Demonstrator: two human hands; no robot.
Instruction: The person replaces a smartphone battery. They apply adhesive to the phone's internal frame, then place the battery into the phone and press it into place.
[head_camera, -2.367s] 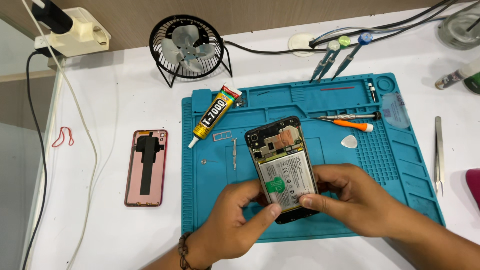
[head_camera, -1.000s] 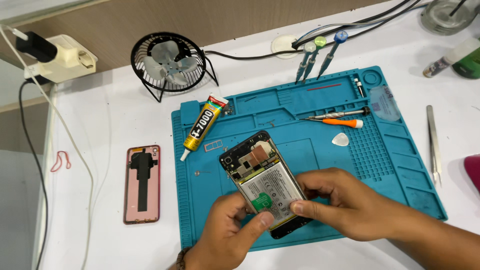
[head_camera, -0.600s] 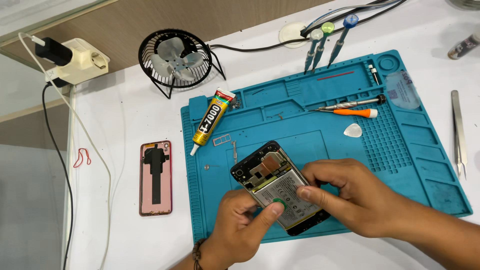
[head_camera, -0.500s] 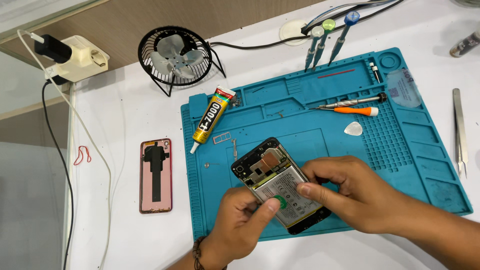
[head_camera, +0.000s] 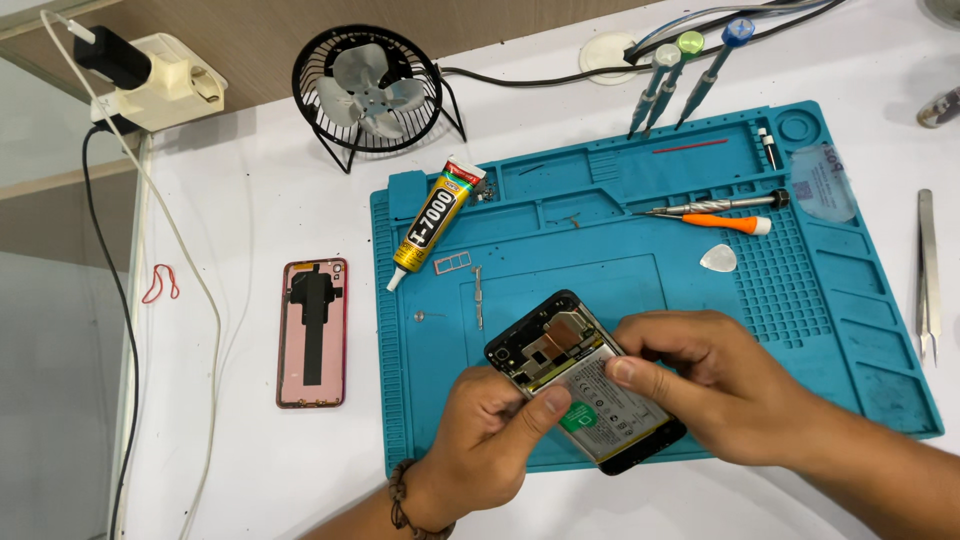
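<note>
Phone (head_camera: 585, 385): opened, back cover off, lying tilted on the near part of the blue mat (head_camera: 620, 270), lower corner close to the mat's near edge.
Look of phone: black frame, metal shields at the top end, pale battery with a green tab filling the middle.
Left hand (head_camera: 490, 445): grip closed on the phone's near-left side, thumb pressed on the battery beside the green tab; beaded band on the wrist.
Right hand (head_camera: 715, 385): grip pinching the phone from the right, fingertips on the battery's upper edge, palm covering the lower right corner.
Open room: bare mat above the phone up to the small parts and the glue tube (head_camera: 430, 220); bare white bench (head_camera: 250, 470) to the left of the mat.
Mat edges: raised rim all round, trays along the far side, ribbed slots along the right.
On the mat: two screwdrivers (head_camera: 720, 213), one with an orange handle; white pick (head_camera: 717, 258) just below them.
Off the mat: pink back cover (head_camera: 313, 332) lying flat to the left, well apart from the phone; tweezers (head_camera: 928, 270) to the right.
Far bench: small black fan (head_camera: 365, 85), three upright drivers (head_camera: 690, 60), white socket with black plug (head_camera: 150, 75), cables trailing down the left side.
Wall: wooden panel behind the bench.
</note>
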